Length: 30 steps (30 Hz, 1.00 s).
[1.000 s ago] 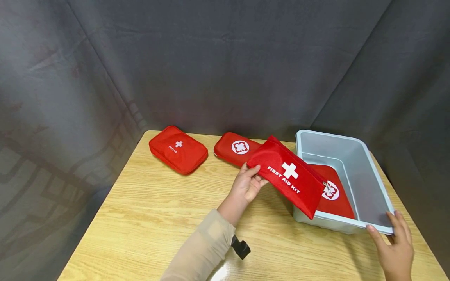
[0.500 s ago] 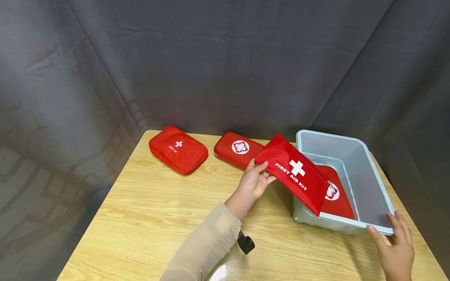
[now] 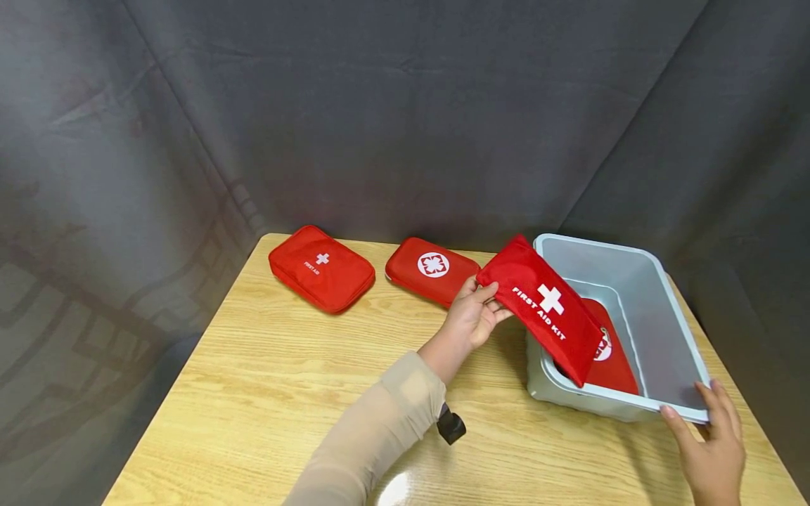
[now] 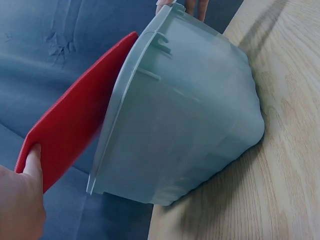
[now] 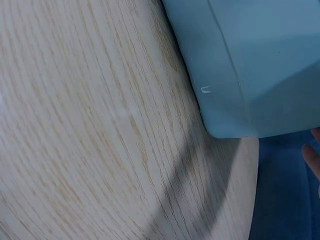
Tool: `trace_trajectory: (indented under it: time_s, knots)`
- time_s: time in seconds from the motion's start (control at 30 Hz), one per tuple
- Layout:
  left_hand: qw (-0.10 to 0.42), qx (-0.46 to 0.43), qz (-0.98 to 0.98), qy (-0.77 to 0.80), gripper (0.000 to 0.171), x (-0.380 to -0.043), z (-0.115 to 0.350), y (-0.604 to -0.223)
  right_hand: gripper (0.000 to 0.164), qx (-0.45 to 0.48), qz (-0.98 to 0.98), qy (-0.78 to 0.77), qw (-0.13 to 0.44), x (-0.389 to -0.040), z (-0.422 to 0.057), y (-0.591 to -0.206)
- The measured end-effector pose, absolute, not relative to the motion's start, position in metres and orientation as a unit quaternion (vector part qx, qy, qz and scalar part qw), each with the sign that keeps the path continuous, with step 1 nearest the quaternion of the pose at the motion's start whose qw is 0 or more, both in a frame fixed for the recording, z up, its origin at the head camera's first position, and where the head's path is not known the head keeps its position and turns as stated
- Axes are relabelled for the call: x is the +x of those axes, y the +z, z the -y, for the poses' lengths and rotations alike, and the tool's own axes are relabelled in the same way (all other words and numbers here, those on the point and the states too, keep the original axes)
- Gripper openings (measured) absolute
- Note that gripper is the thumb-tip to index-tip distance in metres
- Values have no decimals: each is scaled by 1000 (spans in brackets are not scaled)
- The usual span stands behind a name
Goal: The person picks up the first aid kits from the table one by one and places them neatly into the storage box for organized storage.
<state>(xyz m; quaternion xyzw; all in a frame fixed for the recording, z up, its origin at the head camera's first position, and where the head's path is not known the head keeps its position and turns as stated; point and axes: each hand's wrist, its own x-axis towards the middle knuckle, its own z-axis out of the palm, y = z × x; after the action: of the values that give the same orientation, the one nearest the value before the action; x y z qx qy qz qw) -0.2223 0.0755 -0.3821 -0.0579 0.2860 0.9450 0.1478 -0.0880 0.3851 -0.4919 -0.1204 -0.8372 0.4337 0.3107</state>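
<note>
Handling of a soft pouch at a bin rim. The left hand (image 3: 471, 316) pinches the near-left edge of the red pouch (image 3: 544, 316), thumb on the printed face and fingers beneath. The pouch hangs in the air, slanting from far left to near right across the left rim of the pale grey-blue bin (image 3: 658, 341). Whether it touches that rim cannot be judged with certainty. The right hand (image 3: 715, 450) holds the bin's near-right corner, thumb and fingers at the rim. Good practice here would be to raise the unsupported end clear of the rim, keep the pinch firm because only one edge is held, and let the other hand brace the bin.

The pouch looks thin and flat-sided, bright red, with a white cross, "FIRST AID KIT" lettering and a metal zip pull (image 3: 605, 334) at its right end. It partly hides a red case (image 3: 616, 365) lying inside the bin. At left on the wooden table (image 3: 272, 400) lie an emblem case (image 3: 408, 270) and, farther left, a "FIRST AID" bag (image 3: 329, 284).
</note>
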Motion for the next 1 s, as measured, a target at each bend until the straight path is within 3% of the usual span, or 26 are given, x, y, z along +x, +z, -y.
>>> trace_trajectory:
  time_s: [0.1, 0.4, 0.57, 1.0]
  knots:
    - [151, -61, -288, 944, 23, -223, -80, -382, 59, -109, 839, 429, 316, -92, -401, -509]
    - [148, -51, -292, 944, 19, -224, -95, -379, 59, -111, 839, 429, 315, -93, -403, -509]
    - [151, -55, -294, 942, 18, -222, -104, -375, 54, -110, 826, 451, 318, -82, -367, -475]
    - [158, -58, -297, 940, 19, -217, -126, -371, 53, -130, 835, 433, 313, -82, -353, -458]
